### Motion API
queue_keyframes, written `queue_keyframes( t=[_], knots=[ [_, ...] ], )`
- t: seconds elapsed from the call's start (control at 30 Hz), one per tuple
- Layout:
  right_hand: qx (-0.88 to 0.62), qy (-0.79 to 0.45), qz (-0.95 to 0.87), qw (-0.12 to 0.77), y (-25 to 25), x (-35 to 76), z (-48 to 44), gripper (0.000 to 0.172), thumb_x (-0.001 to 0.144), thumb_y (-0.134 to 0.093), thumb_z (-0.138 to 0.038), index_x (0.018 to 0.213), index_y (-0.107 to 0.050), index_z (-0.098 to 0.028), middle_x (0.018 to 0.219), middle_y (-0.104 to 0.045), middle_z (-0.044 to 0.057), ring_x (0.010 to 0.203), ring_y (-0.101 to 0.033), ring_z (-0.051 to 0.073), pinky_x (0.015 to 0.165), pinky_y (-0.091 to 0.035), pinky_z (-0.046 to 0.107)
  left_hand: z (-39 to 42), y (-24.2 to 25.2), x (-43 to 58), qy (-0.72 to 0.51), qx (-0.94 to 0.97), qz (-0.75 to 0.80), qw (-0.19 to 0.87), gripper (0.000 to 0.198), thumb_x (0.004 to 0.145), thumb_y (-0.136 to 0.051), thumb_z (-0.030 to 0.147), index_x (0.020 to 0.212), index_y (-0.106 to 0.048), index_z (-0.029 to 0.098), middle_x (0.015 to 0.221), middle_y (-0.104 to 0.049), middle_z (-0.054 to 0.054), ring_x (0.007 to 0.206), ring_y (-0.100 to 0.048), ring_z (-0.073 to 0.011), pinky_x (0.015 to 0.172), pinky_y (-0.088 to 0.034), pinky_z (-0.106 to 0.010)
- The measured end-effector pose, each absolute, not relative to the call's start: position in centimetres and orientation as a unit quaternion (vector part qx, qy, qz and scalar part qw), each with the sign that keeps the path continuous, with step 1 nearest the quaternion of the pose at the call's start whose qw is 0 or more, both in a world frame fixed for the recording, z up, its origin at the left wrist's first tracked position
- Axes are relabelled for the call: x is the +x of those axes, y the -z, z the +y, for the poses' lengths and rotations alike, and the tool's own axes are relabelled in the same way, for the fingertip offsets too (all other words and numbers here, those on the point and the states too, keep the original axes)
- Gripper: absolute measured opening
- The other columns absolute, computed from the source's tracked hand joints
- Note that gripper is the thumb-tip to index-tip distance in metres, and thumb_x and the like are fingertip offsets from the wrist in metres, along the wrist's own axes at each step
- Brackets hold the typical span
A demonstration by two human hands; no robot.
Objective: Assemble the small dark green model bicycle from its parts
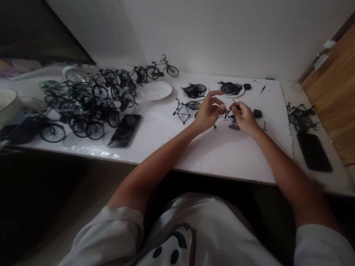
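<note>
The right hand (pixel 244 118) pinches a small dark part (pixel 227 113) above the white tabletop (pixel 242 159); the left hand (pixel 208 111) curls half-open beside it, its grip unclear. Leftward lie a black miniature bicycle frame (pixel 184 117), a round white plate (pixel 157 91), a glossy black phone (pixel 125 131) and heaped black miniature bicycles (pixel 85 102).

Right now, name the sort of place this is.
Probably an indoor workspace, judging by the white tabletop, miniature bicycles and dark parts piled on a plate.
</note>
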State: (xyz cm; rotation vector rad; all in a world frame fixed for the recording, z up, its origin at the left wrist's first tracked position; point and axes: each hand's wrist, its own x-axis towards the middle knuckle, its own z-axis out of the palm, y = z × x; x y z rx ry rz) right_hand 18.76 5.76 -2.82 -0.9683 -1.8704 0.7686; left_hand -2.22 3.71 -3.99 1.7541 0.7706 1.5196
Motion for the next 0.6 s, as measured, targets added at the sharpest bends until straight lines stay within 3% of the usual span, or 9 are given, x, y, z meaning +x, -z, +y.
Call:
queue_keyframes(
  t=[0.13, 0.2, 0.3, 0.43, 0.6],
  knots=[
    [-0.382, -0.306, -0.749, 0.447, 2.1, 18.7, 5.1, 0.059, 0.1, -0.054, -0.084, 0.106, -0.063, -0.026, 0.075, -0.052, -0.001, 0.062, -0.043, 0.017, 0.059, -0.036, 0.033, 4.0, 3.6, -2.6, -0.559, 0.638, 0.311, 0.429, 0.059, 0.11, -0.051, 0.073, 0.145, -0.055, 0.025, 0.098, -0.078, -0.006, 0.085, -0.081, -0.0175, 0.079, -0.068, -0.031],
    [-0.367, -0.3, -0.753, 0.456, 1.8, 18.6, 4.8, 0.06, 0.099, -0.056, -0.086, 0.104, -0.063, -0.026, 0.075, -0.052, -0.001, 0.062, -0.043, 0.016, 0.059, -0.037, 0.032, 3.8, 3.3, -2.7, -0.531, 0.611, 0.328, 0.486, 0.061, 0.106, -0.06, 0.074, 0.136, -0.062, 0.021, 0.097, -0.08, -0.008, 0.084, -0.081, -0.0182, 0.078, -0.067, -0.03],
    [-0.35, -0.297, -0.756, 0.466, 1.8, 18.3, 4.5, 0.062, 0.096, -0.059, -0.088, 0.103, -0.065, -0.027, 0.073, -0.052, -0.002, 0.063, -0.045, 0.016, 0.06, -0.041, 0.032, 3.1, 2.8, -2.6, -0.491, 0.586, 0.329, 0.554, 0.06, 0.095, -0.083, 0.06, 0.132, -0.068, 0.015, 0.103, -0.083, -0.013, 0.091, -0.084, -0.0215, 0.084, -0.067, -0.033],
    [-0.347, -0.315, -0.754, 0.459, 2.0, 18.0, 4.2, 0.058, 0.096, -0.063, -0.086, 0.103, -0.066, -0.028, 0.075, -0.053, 0.0, 0.065, -0.048, 0.018, 0.059, -0.045, 0.033, 2.4, 2.4, -2.3, -0.465, 0.58, 0.32, 0.587, 0.063, 0.074, -0.102, 0.032, 0.126, -0.073, 0.011, 0.095, -0.084, -0.011, 0.091, -0.084, -0.0246, 0.088, -0.066, -0.038],
    [-0.344, -0.28, -0.761, 0.473, 2.1, 18.1, 4.1, 0.05, 0.099, -0.068, -0.077, 0.113, -0.064, -0.029, 0.081, -0.049, -0.001, 0.07, -0.046, 0.018, 0.065, -0.049, 0.035, 2.2, 2.2, -2.4, -0.474, 0.578, 0.337, 0.572, 0.055, 0.073, -0.104, 0.036, 0.114, -0.077, 0.011, 0.089, -0.083, -0.011, 0.088, -0.083, -0.0242, 0.085, -0.065, -0.038]
  ],
)
